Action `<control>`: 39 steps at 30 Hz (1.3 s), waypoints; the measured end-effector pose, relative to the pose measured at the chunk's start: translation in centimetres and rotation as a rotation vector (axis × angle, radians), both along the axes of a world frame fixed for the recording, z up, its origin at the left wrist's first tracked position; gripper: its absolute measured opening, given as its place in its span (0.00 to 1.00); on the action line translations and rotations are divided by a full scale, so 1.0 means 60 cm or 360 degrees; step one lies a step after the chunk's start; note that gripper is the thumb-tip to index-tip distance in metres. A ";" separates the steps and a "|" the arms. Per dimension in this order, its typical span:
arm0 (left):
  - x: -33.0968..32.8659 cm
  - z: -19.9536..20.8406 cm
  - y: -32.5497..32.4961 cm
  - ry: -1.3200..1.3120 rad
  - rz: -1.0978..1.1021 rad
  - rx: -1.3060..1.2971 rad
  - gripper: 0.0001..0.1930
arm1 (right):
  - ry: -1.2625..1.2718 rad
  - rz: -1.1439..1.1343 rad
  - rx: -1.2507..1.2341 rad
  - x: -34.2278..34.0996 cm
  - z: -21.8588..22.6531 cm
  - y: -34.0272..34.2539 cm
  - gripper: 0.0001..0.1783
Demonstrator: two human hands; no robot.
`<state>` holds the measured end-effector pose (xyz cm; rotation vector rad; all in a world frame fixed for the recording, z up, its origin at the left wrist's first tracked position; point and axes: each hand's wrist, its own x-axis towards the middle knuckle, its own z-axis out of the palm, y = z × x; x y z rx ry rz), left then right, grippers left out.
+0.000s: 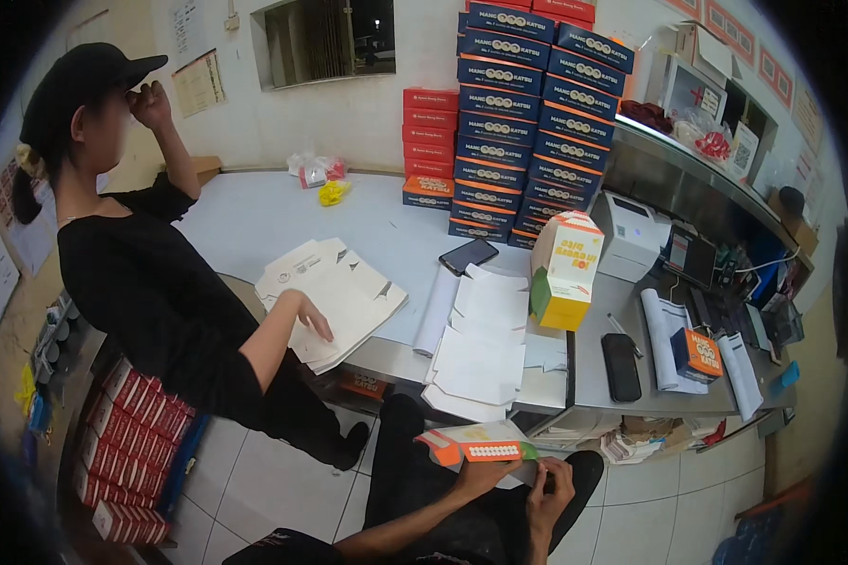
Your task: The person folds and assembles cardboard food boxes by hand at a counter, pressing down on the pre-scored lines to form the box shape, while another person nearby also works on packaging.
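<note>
Above my lap is a partly folded paperboard food carton (476,435) in white and orange, with a green end. My left hand (486,478) grips it from below, near its middle. The fingers of my right hand (549,488) are pinched together at the green end, on a flap partly hidden by the hand. On the table just beyond lie flat white carton blanks (481,330), overlapping in a stack. A folded carton (567,268) in yellow, white and green stands upright to the right of them.
A co-worker (151,245) stands at left, one hand over a second blank stack (339,287). Phones (468,255) (621,367) lie on the tables. Tall stacks of dark blue boxes (499,122) rise behind. A white printer (628,235) and small orange box (696,354) are at right.
</note>
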<state>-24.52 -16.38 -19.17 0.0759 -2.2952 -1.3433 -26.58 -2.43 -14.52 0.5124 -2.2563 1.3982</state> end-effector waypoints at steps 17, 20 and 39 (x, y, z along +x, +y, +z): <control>0.055 0.003 -0.001 0.0043 -0.0193 -0.0128 0.18 | -0.0267 0.0102 -0.0565 0.000 0.014 -0.006 0.04; 0.054 0.003 0.003 0.0050 -0.0206 -0.0111 0.18 | -0.0235 0.0172 -0.0566 0.000 0.025 0.001 0.04; 0.053 0.007 0.006 0.0088 -0.0235 -0.0058 0.19 | -0.0181 0.0537 -0.0067 -0.025 0.050 0.041 0.07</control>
